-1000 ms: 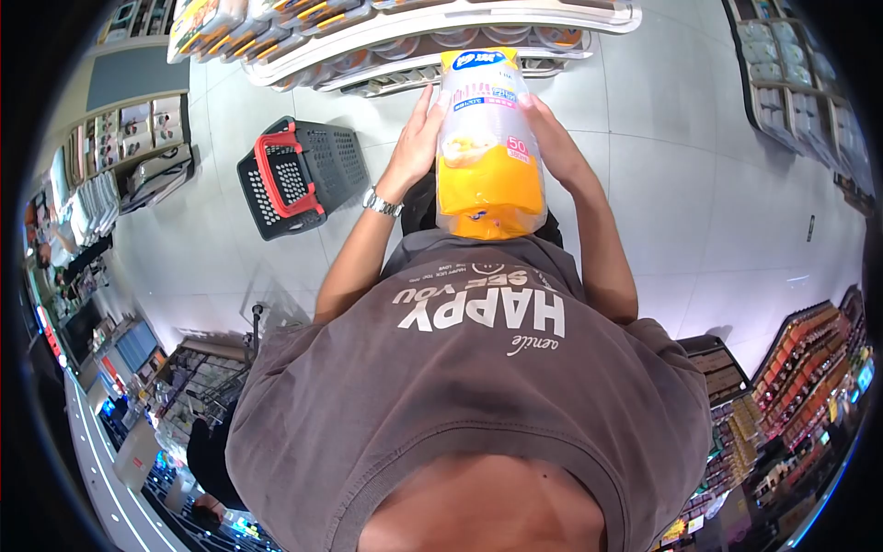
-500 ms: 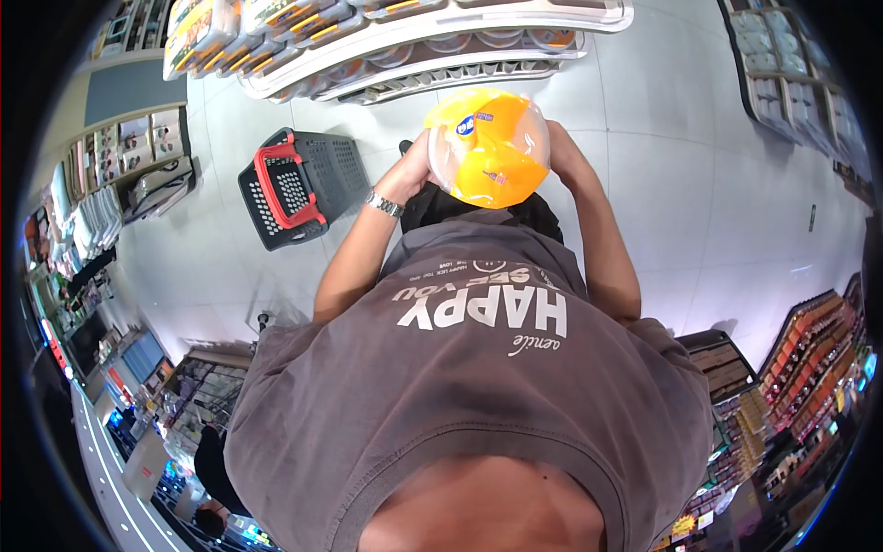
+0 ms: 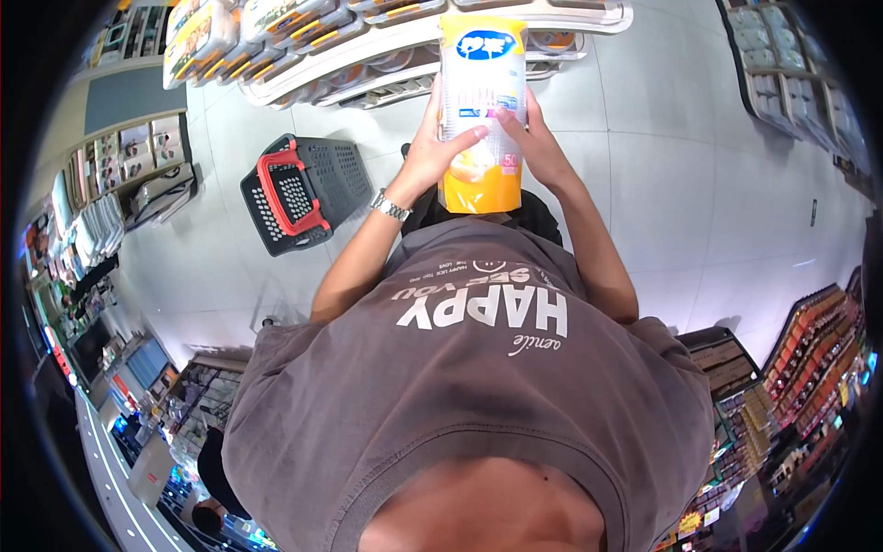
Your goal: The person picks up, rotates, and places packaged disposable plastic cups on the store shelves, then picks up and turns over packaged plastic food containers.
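Note:
A long yellow-and-clear plastic pack of disposable cups [image 3: 483, 83], with a blue oval logo near its far end and a "50" marking lower down, is held in front of my body. My left hand [image 3: 436, 152] grips its left side, thumb across the printed face. On the other side my right hand [image 3: 541, 152] holds it the same way, its thumb also on the front. The remaining fingers of both hands are mostly hidden behind the pack.
A black shopping basket [image 3: 322, 189] with red handles stands on the floor to the left. Ahead is a curved white shelf [image 3: 405, 46] stacked with packaged containers. More shelves [image 3: 782, 69] stand at right. A person in dark clothing [image 3: 216, 478] is at lower left.
The pack has tipped from its round end facing me to its long printed face showing. Both hands now show their thumbs on the front. The basket looks nearly the same.

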Tool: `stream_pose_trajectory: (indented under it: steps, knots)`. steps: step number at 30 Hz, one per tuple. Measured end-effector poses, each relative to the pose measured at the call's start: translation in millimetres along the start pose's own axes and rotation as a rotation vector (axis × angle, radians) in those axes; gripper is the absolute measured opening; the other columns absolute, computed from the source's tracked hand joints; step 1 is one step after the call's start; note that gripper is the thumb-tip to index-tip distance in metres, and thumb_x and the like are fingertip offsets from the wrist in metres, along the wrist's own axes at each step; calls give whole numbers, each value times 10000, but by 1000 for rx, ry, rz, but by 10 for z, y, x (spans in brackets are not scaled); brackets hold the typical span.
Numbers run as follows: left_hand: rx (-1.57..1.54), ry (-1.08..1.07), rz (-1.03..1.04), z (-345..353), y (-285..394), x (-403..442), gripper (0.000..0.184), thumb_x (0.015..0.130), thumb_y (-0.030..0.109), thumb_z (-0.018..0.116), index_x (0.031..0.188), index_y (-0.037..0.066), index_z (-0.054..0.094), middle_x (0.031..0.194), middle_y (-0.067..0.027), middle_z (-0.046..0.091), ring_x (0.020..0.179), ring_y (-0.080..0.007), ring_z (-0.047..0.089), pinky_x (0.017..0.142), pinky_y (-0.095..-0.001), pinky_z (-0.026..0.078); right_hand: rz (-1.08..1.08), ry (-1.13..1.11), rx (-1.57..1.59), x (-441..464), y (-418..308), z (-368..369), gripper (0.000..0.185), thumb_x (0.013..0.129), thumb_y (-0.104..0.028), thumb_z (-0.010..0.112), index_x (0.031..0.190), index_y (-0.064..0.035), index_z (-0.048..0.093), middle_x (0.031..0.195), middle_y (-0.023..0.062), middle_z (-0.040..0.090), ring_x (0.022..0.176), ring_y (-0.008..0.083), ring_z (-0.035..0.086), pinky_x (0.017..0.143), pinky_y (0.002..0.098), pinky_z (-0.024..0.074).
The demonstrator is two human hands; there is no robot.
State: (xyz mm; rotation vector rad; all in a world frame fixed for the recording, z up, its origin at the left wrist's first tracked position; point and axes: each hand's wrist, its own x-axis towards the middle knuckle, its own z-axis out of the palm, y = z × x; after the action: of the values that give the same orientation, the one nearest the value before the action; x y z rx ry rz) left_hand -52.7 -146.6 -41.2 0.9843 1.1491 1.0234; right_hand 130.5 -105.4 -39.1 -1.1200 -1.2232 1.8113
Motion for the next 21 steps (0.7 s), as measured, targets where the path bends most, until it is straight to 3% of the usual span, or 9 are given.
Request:
stream_pose_trajectory:
  steps: [4,7,10,13,16,19,21]
  knots:
    - [658,76,156,79,32,-113,1014,874,270,750,1574,15,63,1517,-226,353,1383,-271,398,1099,-364,380,-73,-11,11,73,50,7,676,917,-264,710,1413,-13,327,1290,115,549,1228,172,526,1028,357,444]
    - [695,118,259,177,134,-179,908,930,196,677,1578,31,62,1533,-223,325,1393,-287,379,1113,-384,353,-50,101,205,10,67,25,654,894,-227,732,1390,-26,357,1254,99,564,1209,179,544,1035,356,443]
    - [213,172,263,240,162,-190,863,948,187,651,1576,20,83,1516,-207,356,1385,-281,387,1114,-389,349,76,61,509,3,189,-163,642,907,-224,698,1416,-41,352,1279,102,560,1205,211,557,1039,370,445]
    - [154,137,206,233,44,-153,841,953,311,657,1543,-32,165,1458,-207,442,1347,-274,440,1100,-356,365,131,4,533,-69,224,-218,617,949,-323,626,1428,-22,378,1325,129,556,1211,234,558,1052,383,438]
    - [-248,-6,-22,202,4,-143,751,988,371,598,1519,-19,237,1463,-186,446,1315,-255,472,1106,-349,366,180,-129,593,-102,293,-308,599,991,-397,542,1421,1,418,1356,152,553,1218,247,559,1061,386,432]
    - [-633,-76,-205,159,-18,-156,671,1017,413,529,1489,-4,298,1432,-165,475,1288,-235,493,1087,-356,399,179,-111,631,-164,225,-248,608,1015,-445,485,1403,21,443,1354,155,563,1213,248,565,1065,386,431]
    - [-669,-59,-222,159,-17,-164,647,1027,416,500,1484,1,309,1417,-159,487,1283,-235,497,1081,-363,410,154,-120,601,-179,105,-174,611,1024,-452,475,1416,14,430,1355,140,555,1223,225,550,1065,374,423]
